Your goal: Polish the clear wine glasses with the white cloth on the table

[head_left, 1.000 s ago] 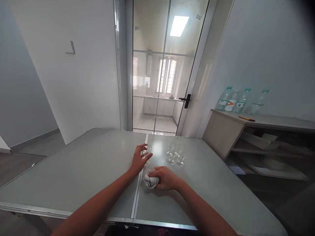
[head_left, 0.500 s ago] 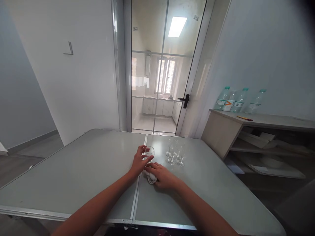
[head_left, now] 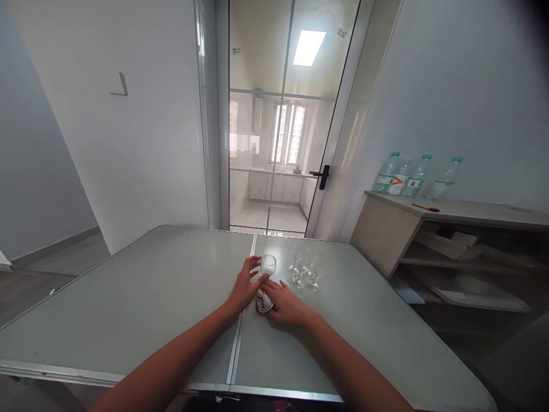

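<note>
A small clear stemmed glass (head_left: 269, 265) is held over the table's middle seam, its bowl facing up toward me. My left hand (head_left: 246, 286) has its fingers and thumb around the left side of the bowl. Just below, my right hand (head_left: 286, 303) grips a folded white cloth (head_left: 264, 304) against the lower part of the glass. The stem and foot are hidden behind my fingers and the cloth. To the right, several similar clear stemmed glasses (head_left: 299, 279) stand upright in a close group.
The grey folding table (head_left: 141, 297) has a metal edge and centre strip. At the right, a cabinet (head_left: 386, 229) bears several plastic bottles (head_left: 415, 177) and a yellow-and-red pen-like object (head_left: 425, 207). Beyond the table is a glass door (head_left: 257, 194) with a black handle (head_left: 324, 177).
The held glass has shifted slightly to the right, with its bowl now more clear of my left fingers. Both hands and the cloth have moved a little, while the grouped glasses stay put.
</note>
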The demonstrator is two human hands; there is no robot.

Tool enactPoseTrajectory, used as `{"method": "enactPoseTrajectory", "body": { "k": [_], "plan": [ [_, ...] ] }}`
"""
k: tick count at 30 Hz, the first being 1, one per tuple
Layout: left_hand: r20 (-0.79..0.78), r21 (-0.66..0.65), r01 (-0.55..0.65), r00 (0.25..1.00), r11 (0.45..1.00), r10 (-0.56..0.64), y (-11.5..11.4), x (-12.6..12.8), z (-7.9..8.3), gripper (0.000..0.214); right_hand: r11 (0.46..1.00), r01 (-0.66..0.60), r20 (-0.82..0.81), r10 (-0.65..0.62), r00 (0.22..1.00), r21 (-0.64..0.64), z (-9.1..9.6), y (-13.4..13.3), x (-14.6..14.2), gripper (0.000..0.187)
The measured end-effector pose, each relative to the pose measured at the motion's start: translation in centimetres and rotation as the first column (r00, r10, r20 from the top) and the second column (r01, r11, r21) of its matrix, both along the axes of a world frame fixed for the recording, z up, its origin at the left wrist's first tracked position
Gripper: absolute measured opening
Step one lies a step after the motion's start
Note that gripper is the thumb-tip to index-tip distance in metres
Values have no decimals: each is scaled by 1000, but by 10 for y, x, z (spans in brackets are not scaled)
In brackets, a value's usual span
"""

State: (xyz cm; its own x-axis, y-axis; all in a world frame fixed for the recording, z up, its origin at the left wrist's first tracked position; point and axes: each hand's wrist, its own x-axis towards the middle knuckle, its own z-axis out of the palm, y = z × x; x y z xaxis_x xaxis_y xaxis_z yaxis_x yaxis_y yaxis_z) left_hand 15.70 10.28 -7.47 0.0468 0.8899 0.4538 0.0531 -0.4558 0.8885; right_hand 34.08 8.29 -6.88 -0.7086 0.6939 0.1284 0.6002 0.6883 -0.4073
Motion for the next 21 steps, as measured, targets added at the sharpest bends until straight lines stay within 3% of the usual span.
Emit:
{"method": "enactPoseTrajectory", "body": {
  "k": [6,21],
  "plan": [
    [-45,-29,-114,993,993,112,4,-3,-3,43,992,122,-21,-122,992,-34,-4,14,10,72],
    [-72,-61,-132,989,989,128,-2,2,1,38,955,294,-83,-292,953,22,-28,46,23,62]
  ]
}}
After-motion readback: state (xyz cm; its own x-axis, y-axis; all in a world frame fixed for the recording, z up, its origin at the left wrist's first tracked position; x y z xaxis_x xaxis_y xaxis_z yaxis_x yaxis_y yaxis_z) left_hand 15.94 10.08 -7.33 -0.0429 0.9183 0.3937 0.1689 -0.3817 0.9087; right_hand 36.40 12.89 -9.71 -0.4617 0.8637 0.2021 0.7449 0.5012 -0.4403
